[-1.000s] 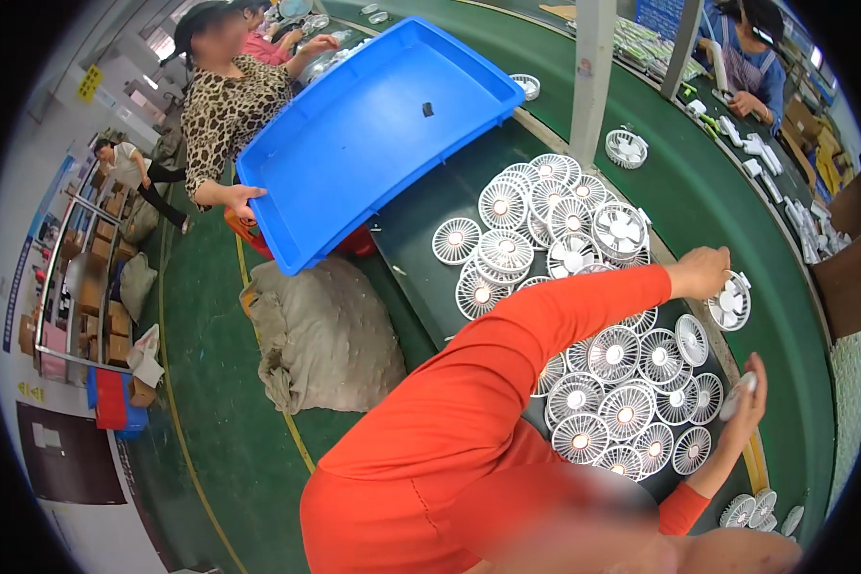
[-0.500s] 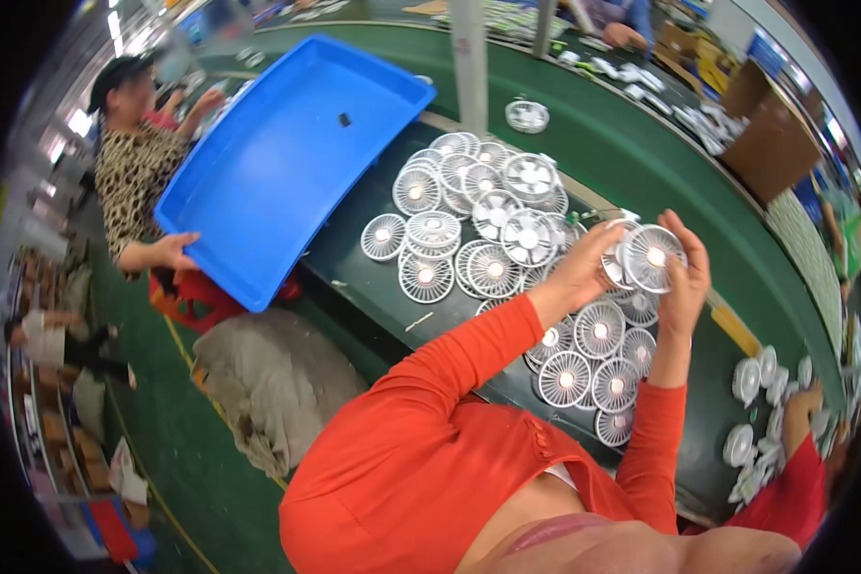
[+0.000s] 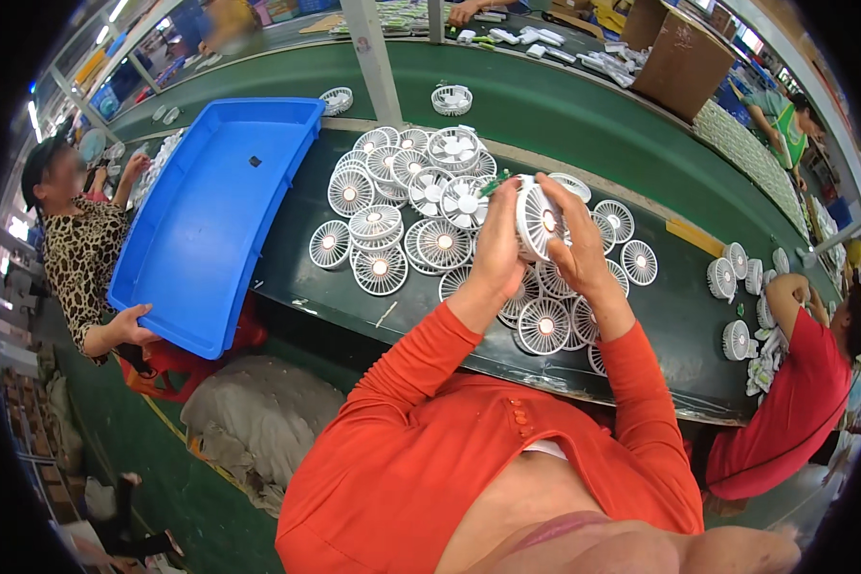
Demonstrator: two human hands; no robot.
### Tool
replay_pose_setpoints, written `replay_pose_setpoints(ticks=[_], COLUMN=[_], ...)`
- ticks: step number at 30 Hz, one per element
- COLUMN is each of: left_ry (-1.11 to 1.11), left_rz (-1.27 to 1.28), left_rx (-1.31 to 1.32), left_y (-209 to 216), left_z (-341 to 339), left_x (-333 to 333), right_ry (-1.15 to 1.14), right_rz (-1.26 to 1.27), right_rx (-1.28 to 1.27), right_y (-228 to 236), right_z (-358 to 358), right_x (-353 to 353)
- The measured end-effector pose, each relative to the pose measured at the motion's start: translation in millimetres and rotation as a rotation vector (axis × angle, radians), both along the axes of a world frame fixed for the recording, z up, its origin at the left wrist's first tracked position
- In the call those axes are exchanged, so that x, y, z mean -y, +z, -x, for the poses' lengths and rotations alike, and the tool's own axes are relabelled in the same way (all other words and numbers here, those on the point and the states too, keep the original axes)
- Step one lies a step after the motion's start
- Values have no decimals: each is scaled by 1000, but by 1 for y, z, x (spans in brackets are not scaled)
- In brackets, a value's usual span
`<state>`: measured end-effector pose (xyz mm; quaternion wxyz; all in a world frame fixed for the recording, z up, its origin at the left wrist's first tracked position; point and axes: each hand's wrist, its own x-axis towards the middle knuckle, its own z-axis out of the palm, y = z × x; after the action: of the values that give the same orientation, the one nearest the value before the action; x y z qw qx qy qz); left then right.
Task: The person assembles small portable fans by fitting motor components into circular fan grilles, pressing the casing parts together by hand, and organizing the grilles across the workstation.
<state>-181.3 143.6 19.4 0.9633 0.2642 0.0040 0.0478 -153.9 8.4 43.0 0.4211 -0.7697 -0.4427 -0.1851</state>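
Note:
A white round fan head (image 3: 542, 222) is pressed between my two palms, its slotted grille turned to the right. My left hand (image 3: 499, 251) closes on its back and left side. My right hand (image 3: 582, 253) wraps the grille side, fingers over the top rim. A small green circuit board (image 3: 494, 182) sticks out at the fan head's upper left, beside my left fingertips. Beneath and left of my hands lie many white grilles (image 3: 380, 268) and fan housings with blades (image 3: 466, 203), heaped on the dark table (image 3: 340, 316).
On the left a person in a leopard-print top holds a blue tray (image 3: 196, 225) over the table end. A green conveyor (image 3: 584, 124) runs behind, carrying white fan parts (image 3: 452, 99), past a grey post (image 3: 373, 67). A co-worker in red (image 3: 794, 402) sits at right near more parts.
The two white fan pieces, held slightly apart before, are now together between my palms. My hands have come closer together, and the whole view has shifted.

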Motion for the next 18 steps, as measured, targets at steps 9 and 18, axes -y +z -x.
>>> replay_pose_setpoints(ticks=[9,18], left_ry=[-129,-243], left_rz=[30,297], left_rx=[-60,-155], left_y=[-3,10], left_z=[6,5], left_x=[-42,-59], right_ry=[4,1057], right_rz=[147,-856], right_rx=[-46,-1262], right_y=[-2,106], right_z=[-10,60], right_x=[-27,-75])
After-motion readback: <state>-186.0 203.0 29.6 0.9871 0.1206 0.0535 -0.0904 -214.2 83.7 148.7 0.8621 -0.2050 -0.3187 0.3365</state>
